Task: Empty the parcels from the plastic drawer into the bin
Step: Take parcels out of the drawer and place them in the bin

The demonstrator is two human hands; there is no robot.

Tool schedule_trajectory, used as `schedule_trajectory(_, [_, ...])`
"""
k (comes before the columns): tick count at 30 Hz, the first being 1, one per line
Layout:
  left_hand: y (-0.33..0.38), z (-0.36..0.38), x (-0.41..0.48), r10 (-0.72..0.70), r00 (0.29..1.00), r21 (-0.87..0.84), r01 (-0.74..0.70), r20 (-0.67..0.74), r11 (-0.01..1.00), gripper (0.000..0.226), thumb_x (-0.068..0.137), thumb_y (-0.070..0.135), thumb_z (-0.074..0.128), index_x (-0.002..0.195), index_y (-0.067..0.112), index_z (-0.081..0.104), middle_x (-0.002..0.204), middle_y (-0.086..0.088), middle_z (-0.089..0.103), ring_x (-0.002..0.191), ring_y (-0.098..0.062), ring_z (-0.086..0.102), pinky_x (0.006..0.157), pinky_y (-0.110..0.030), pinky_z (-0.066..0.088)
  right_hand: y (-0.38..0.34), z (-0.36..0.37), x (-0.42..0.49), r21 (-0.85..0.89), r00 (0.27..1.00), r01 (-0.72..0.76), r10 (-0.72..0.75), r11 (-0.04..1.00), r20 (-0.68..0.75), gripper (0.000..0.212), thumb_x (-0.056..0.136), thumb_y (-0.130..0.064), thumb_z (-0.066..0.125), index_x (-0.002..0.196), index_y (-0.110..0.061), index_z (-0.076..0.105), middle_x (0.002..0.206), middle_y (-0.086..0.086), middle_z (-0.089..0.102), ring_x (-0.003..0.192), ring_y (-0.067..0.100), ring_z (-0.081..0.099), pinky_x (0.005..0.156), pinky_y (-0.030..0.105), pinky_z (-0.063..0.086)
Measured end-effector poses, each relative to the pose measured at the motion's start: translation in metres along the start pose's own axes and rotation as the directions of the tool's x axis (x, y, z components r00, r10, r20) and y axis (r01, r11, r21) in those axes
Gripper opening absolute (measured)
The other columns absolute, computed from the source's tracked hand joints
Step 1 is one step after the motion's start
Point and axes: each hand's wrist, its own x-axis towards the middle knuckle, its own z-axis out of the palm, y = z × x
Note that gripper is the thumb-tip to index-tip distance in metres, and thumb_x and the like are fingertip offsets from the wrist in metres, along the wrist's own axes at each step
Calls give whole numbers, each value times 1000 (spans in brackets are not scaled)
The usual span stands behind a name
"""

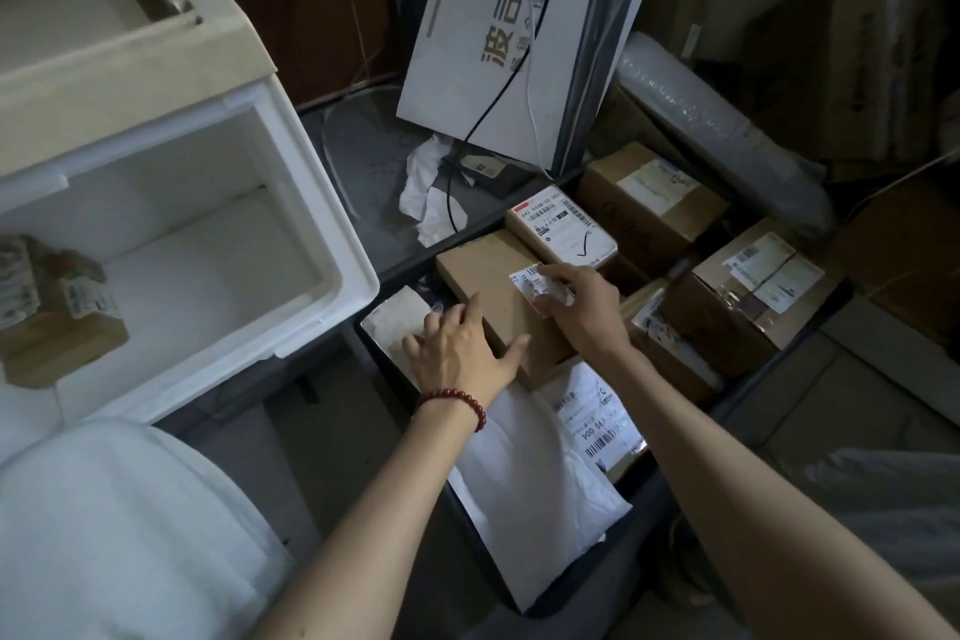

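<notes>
Both hands down on the flat brown parcel (498,296) in the dark bin (644,489). My left hand (462,348) lies spread and flat on its near edge; my right hand (582,307) has fingers loosely curled, fingertips on its white label, gripping nothing. Beyond my right hand, more taped brown boxes. Left of my left hand, the white plastic drawer (291,203) stands open, a few labelled parcels (57,312) inside.
</notes>
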Motion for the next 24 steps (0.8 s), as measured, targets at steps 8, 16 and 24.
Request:
schedule_trajectory(8, [6, 5, 5, -39, 999, 61, 40, -4, 997, 76, 81, 70, 42, 146, 31, 29, 144, 3, 42, 129, -25, 33, 94, -45, 26, -3, 9, 6, -173, 991, 109, -94, 979, 95, 37, 93, -27, 61, 128, -17, 61, 139, 7, 49, 127, 23, 47, 103, 33, 40])
schedule_trajectory(16, [-1, -2, 2, -23, 997, 121, 14, 68, 993, 79, 83, 75, 33, 150, 34, 21, 151, 0, 32, 132, -25, 28, 98, -46, 24, -7, 8, -1, -328, 968, 171, -96, 929, 234, 49, 97, -38, 52, 142, -21, 46, 151, 8, 35, 139, 27, 34, 110, 41, 34])
schedule_trajectory(24, [-33, -39, -7, 29, 992, 132, -12, -123, 991, 55, 83, 61, 47, 127, 28, 54, 132, 7, 54, 122, -21, 44, 93, -41, 31, -26, -24, -19, -406, 968, 248, -206, 879, 144, 45, 95, -39, 55, 136, -21, 54, 142, 6, 49, 131, 26, 44, 104, 45, 41])
